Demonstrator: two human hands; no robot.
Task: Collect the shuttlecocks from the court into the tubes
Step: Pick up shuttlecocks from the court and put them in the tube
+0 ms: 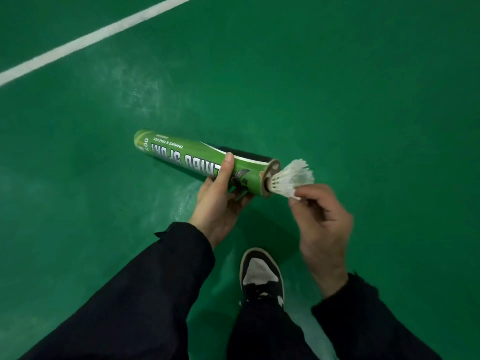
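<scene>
A green cardboard shuttlecock tube is held almost level above the court, its open end pointing right. My left hand grips it from below, thumb across the top. A white feather shuttlecock sits cork-first in the tube's open mouth, with its feathers sticking out to the right. My right hand pinches the lower edge of the feather skirt between thumb and fingertips. Whatever lies inside the tube is hidden.
The green court floor fills the view, with a white boundary line running diagonally at the upper left. My black-and-white shoe stands on the floor below the hands. No loose shuttlecocks show on the floor.
</scene>
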